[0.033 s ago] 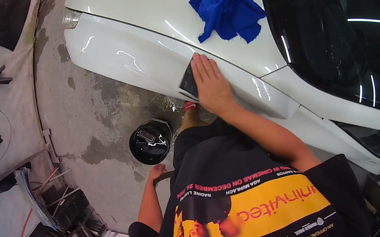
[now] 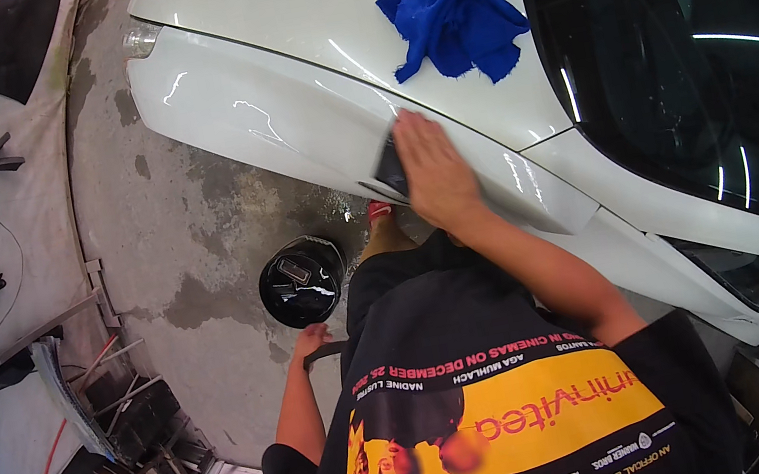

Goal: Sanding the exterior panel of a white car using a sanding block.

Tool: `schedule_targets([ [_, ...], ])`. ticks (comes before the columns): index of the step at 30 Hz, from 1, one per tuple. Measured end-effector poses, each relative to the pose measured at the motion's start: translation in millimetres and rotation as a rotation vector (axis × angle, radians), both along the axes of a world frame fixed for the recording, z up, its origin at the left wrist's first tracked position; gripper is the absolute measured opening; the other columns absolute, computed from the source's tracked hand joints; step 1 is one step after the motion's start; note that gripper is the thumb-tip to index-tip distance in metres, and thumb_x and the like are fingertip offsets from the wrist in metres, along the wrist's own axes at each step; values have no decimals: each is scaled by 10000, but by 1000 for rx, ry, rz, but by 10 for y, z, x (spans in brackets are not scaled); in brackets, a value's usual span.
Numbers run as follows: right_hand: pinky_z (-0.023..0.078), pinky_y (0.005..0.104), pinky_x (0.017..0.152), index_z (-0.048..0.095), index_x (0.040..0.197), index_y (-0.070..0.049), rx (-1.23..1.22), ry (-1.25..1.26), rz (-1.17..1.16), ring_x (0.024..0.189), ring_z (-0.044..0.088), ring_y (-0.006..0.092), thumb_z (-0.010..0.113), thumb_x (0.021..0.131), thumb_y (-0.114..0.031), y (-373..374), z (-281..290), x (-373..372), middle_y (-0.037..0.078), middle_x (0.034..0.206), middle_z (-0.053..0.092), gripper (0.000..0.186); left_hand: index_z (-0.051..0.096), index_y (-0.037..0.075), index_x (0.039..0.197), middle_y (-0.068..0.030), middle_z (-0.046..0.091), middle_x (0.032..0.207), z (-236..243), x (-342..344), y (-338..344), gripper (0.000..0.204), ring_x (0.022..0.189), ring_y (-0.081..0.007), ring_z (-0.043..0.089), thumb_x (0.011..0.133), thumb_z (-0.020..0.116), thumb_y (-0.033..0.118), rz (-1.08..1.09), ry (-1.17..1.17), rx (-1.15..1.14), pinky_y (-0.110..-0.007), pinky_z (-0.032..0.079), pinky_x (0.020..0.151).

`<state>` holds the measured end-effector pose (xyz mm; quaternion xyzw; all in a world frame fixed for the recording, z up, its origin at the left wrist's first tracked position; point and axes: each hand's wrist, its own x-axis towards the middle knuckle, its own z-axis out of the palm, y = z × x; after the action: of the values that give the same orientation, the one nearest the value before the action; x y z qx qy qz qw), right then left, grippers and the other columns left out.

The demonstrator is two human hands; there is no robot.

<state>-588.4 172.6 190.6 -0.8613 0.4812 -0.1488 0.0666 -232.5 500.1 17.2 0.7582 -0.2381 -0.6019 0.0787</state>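
The right hand point(image 2: 435, 176) lies open and flat, fingers extended together, over a dark rectangular sheet point(image 2: 390, 167), perhaps abrasive paper, which rests against the white front fender point(image 2: 265, 105) near a dark slot in the panel. The sheet is partly hidden under the fingers, so whether any finger pinches its edge cannot be told. With flat pressure alone, it could slide out from under the palm or fold if its surface is slick. If it is abrasive, pressure gathered under the fingertips might leave uneven marks, and an edge could catch in the slot or scuff the seam point(image 2: 450, 118) along the hood point(image 2: 279, 11). The left hand point(image 2: 314, 338) hangs low beside the black bucket point(image 2: 339, 275); its fingers are too small to say whether they grip anything. A careless swing of that arm could knock the bucket, where a small rectangular block point(image 2: 294, 270) shows. Wet patches point(image 2: 194, 305) on the concrete floor point(image 2: 126, 211) might make footing slippery, while the blue cloth point(image 2: 459, 25) could slip off the sloping hood if brushed.
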Motion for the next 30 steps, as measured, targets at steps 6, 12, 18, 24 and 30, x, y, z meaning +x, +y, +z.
schedule_targets([
  [6,277,501,1187,411,1423,108,3,62,-116,1418,373,412,477,858,-80,436,-54,-728,290,1483,421,599,626,39,1197,-67,697,929,359,211,-372,307,738,-134,658,1002,573,271,374,-172,-186,-256,488,586],
  [12,350,459,1133,496,1332,87,-110,-180,-63,1319,489,373,503,887,-122,-197,98,382,265,1415,499,492,638,-29,1227,-134,714,1064,1233,-519,-2006,375,951,-156,669,987,617,258,-139,-154,-540,-301,512,867],
  [18,492,334,700,656,1018,44,1027,-1386,-440,746,612,189,548,1024,-308,19,444,258,108,867,691,368,408,14,1445,-142,594,1342,1868,-1764,-2767,557,1183,-260,612,1029,556,354,135,824,-600,-398,499,989],
  [24,487,267,622,690,1018,-16,816,-1649,-384,729,622,93,639,992,-238,402,525,-31,11,842,690,229,592,11,1258,-102,679,1193,1787,-2248,-2814,374,1043,-220,673,1047,529,313,381,926,-616,-398,521,945],
  [30,593,278,749,648,1133,14,969,-1837,-586,802,666,127,624,993,-122,557,448,-485,64,984,693,197,567,59,1313,-84,636,1294,2041,-2394,-2779,416,1178,-232,611,1018,573,352,308,1142,-599,-426,461,1034],
])
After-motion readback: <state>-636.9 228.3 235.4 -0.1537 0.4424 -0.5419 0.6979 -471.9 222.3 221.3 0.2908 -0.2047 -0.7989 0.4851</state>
